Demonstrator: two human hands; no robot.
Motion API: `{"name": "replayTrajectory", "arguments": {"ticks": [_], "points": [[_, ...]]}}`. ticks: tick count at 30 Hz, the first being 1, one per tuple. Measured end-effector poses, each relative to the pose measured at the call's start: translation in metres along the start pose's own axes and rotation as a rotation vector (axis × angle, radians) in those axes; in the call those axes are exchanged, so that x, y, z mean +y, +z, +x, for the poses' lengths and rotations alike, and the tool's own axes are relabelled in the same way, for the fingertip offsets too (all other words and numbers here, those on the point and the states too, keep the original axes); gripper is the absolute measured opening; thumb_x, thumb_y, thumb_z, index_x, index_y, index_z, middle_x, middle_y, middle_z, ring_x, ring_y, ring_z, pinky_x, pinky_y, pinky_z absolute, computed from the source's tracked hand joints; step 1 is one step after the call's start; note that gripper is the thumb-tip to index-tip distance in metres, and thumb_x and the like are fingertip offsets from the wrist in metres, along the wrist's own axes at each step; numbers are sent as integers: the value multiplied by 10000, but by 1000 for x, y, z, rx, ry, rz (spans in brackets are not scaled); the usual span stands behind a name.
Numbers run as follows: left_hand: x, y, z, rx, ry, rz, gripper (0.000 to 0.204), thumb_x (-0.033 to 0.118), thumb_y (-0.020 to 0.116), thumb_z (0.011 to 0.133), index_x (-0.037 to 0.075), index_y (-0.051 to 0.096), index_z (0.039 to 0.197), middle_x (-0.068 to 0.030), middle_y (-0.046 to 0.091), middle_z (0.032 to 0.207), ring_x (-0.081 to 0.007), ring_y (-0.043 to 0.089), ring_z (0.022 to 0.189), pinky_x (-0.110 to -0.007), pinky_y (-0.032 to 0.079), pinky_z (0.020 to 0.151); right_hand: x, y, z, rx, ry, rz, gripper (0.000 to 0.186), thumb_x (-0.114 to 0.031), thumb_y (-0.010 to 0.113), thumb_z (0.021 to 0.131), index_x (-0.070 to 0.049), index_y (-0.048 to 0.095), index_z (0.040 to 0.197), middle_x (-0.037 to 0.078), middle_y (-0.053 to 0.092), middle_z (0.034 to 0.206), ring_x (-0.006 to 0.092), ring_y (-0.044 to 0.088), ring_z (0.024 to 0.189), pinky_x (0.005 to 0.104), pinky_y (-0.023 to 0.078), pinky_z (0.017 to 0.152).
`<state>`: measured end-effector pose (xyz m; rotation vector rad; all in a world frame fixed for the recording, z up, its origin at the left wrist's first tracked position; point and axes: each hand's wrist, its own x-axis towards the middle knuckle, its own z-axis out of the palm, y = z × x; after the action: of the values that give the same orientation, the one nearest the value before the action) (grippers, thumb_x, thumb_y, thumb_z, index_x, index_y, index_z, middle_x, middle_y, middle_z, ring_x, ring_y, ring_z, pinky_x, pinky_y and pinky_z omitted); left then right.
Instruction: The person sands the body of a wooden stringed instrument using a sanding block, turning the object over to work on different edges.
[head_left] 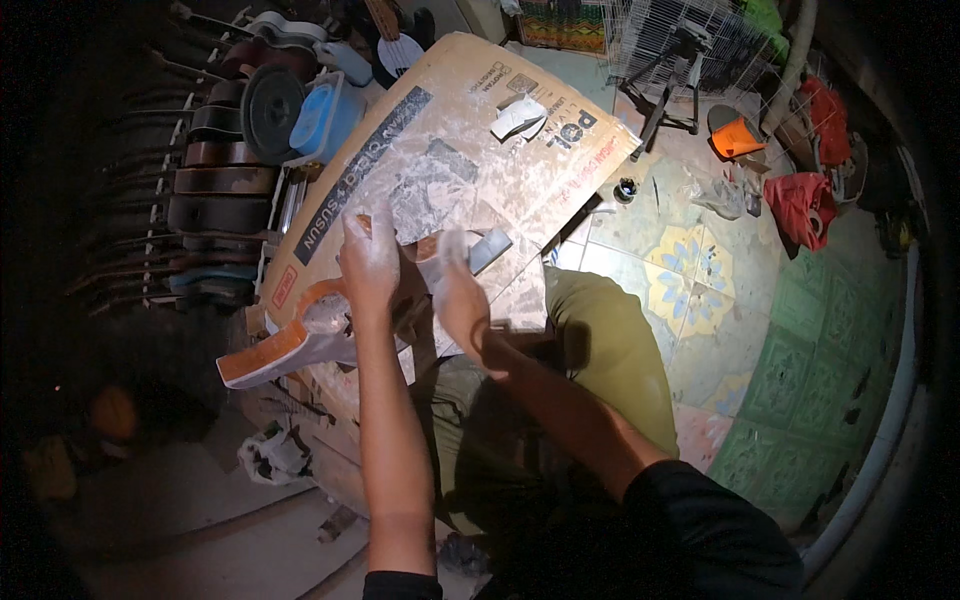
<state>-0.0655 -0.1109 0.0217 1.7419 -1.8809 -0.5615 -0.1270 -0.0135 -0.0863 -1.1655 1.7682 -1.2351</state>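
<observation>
A curved wooden piece (pixel 265 355), orange-brown along its edge and pale with dust on its side, lies across my lap and over a cardboard sheet. My left hand (pixel 370 260), white with dust, is closed around its upper part, thumb pointing up. My right hand (pixel 460 295) is closed at the piece's right end, beside a flat grey block (pixel 490 250) that looks like a sanding block and sticks out past the fingers. The palms hide much of the wood's middle. How the right fingers sit on the block is partly hidden.
The dusty cardboard sheet (pixel 330 200) bears a crumpled pale scrap (pixel 518 117). Guitar-like instruments (pixel 225 180) stand in a row at left, near a blue tub (pixel 325 115). Right, on tiles, are a small dark jar (pixel 625 190), a black stand (pixel 665 90) and a red bag (pixel 800 208).
</observation>
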Motion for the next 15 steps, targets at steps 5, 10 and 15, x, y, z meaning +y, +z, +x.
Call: {"name": "replayTrajectory", "arguments": {"ticks": [5, 10, 15], "points": [[-2, -3, 1, -42, -25, -77, 525, 468, 516, 989, -27, 556, 1158, -317, 664, 1047, -478, 627, 1048, -481, 463, 895, 4, 3, -7, -68, -59, -98, 706, 16, 412, 890, -80, 229, 1565, 237, 281, 1585, 447, 522, 1253, 435, 512, 956], [-6, -1, 5, -17, 15, -72, 511, 456, 519, 990, -34, 559, 1129, -317, 664, 1035, -480, 628, 1036, -483, 464, 885, -8, 15, -21, 9, -281, -34, 693, 26, 408, 884, -62, 239, 1551, 266, 281, 1572, 481, 566, 1160, 466, 521, 932], [-5, 3, 6, 33, 20, -12, 463, 416, 524, 993, -34, 557, 1097, -296, 670, 978, -464, 642, 973, -473, 470, 852, 10, -4, -1, 79, -46, 14, 636, 5, 449, 902, -37, 308, 1521, 250, 276, 1583, 441, 594, 1139, 462, 515, 941]]}}
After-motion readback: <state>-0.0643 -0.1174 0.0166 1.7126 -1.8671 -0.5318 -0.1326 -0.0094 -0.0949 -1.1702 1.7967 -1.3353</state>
